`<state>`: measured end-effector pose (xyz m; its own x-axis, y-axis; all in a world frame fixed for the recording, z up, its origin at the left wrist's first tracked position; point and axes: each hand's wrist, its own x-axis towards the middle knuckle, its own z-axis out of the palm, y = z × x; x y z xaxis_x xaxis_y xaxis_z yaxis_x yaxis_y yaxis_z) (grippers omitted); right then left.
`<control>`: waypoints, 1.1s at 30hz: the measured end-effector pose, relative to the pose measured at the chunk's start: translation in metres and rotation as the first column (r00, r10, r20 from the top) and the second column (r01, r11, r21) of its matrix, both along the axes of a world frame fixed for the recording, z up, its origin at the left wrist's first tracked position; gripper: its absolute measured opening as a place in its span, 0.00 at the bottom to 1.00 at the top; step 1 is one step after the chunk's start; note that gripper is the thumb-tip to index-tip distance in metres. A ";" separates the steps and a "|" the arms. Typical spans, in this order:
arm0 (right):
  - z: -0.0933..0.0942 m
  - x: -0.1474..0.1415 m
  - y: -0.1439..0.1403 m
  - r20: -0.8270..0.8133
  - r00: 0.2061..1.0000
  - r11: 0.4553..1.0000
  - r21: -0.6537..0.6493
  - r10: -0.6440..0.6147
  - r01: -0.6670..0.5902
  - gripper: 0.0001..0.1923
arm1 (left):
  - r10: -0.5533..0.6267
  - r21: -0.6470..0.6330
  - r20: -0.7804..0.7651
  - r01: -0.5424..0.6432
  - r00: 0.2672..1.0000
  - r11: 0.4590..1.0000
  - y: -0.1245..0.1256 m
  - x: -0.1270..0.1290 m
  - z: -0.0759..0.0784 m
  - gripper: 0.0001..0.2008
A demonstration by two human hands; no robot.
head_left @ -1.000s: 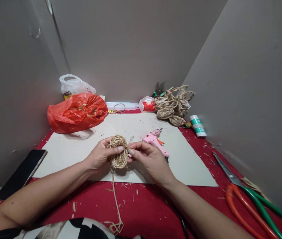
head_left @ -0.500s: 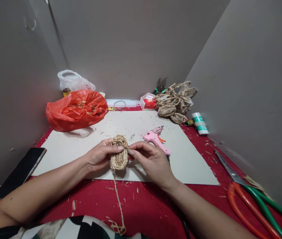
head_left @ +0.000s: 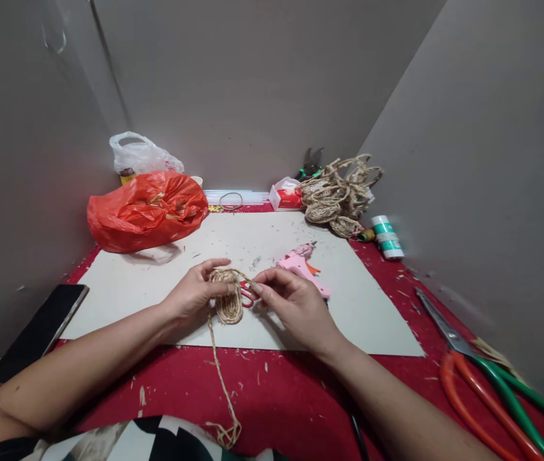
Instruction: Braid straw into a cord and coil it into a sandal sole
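My left hand (head_left: 200, 289) grips a small oval coil of braided straw cord (head_left: 229, 310), its thumb lying across the front. Between the thumb and fingertips of my right hand (head_left: 291, 299) is a strand of the same cord, drawn out from the coil's top edge. A long tail of cord (head_left: 220, 378) hangs from the coil down to my lap. Red scissor handles (head_left: 247, 294) show on the board behind, between the two hands. Just beyond my right hand lies a pink hot glue gun (head_left: 300, 262), partly covered by that hand.
A white board (head_left: 132, 307) lies on a red cloth scattered with straw bits. Around it are a red plastic bag (head_left: 149, 214), a phone (head_left: 41, 330), glue sticks (head_left: 252, 198), a heap of braided cord (head_left: 339, 192), a green-white roll (head_left: 387, 237) and large shears (head_left: 468, 358).
My right hand has pulled the cord strand slightly away from the coil. The coil has tilted a little, my left fingers have lifted, and the red scissor handles now show.
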<state>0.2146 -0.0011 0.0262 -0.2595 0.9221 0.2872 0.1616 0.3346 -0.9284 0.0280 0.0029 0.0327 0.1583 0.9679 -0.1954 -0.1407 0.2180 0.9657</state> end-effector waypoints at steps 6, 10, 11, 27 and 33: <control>-0.004 0.005 0.003 0.292 0.955 0.968 0.248 -0.044 -0.031 0.06 | 0.299 0.597 -0.489 0.064 0.819 0.800 -0.006 -0.008 0.014 0.33; -0.005 0.006 -0.002 0.342 0.940 0.944 0.312 -0.006 -0.107 0.04 | 0.416 0.736 -0.580 0.233 0.700 0.635 -0.015 -0.006 0.021 0.23; -0.005 0.006 -0.003 0.343 0.939 0.938 0.322 0.011 -0.129 0.04 | 0.374 0.712 -0.607 0.271 0.701 0.647 -0.016 -0.005 0.021 0.19; -0.003 0.005 -0.005 0.279 0.959 0.921 0.361 0.042 -0.146 0.05 | -0.138 0.210 -0.407 0.239 0.903 0.948 -0.015 0.002 0.027 0.07; -0.003 0.005 -0.006 0.227 0.974 0.889 0.446 0.003 -0.106 0.08 | -0.147 -0.018 -0.161 0.146 0.976 0.989 -0.015 0.006 0.022 0.07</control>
<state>0.2191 -0.0067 0.0235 -0.4084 0.6873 0.6007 0.3081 0.7232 -0.6181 0.0343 -0.0120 0.0543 0.2645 0.9351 -0.2360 0.0510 0.2308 0.9717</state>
